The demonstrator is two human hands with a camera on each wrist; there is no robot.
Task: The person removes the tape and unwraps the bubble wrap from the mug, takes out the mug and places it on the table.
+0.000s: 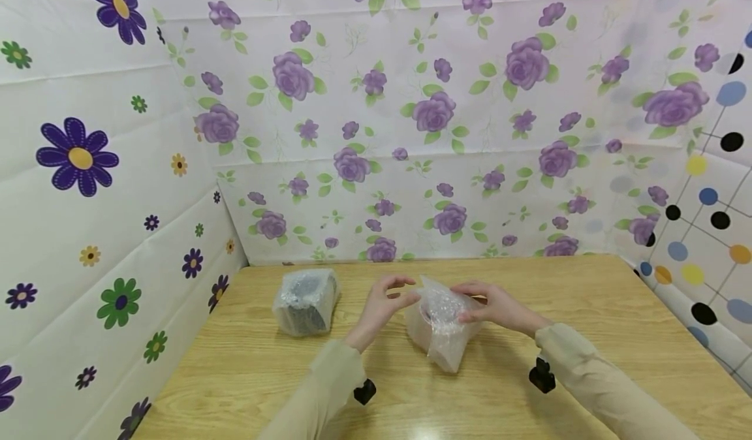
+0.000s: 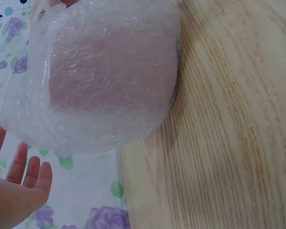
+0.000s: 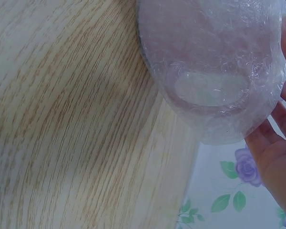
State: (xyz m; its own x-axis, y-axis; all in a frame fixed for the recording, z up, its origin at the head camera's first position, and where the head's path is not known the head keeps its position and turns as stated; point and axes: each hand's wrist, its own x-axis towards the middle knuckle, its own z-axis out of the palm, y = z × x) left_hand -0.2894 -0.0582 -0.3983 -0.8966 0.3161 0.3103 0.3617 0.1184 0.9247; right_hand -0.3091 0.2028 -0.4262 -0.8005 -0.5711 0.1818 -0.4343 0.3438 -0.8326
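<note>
A pinkish mug-like cup with a handle loop, wrapped in clear bubble wrap (image 1: pixel 442 326), stands on the table in front of me. The pink body shows blurred through the wrap (image 2: pixel 114 71) in the left wrist view. My right hand (image 1: pixel 496 306) holds the wrap's upper right edge, thumb in front and fingers behind; the right wrist view shows this hand (image 3: pixel 279 155) at the wrap's edge. On the other side, my left hand (image 1: pixel 382 306) has its fingers spread loosely by the wrap's upper left edge, gripping nothing. Whether a fingertip touches the wrap I cannot tell.
Another bubble-wrapped thing (image 1: pixel 307 301), dark inside, sits to the left on the wooden table (image 1: pixel 247 375). Flower-printed sheets (image 1: pixel 376 133) stand behind and to the left, with a dotted sheet (image 1: pixel 705 251) on the right.
</note>
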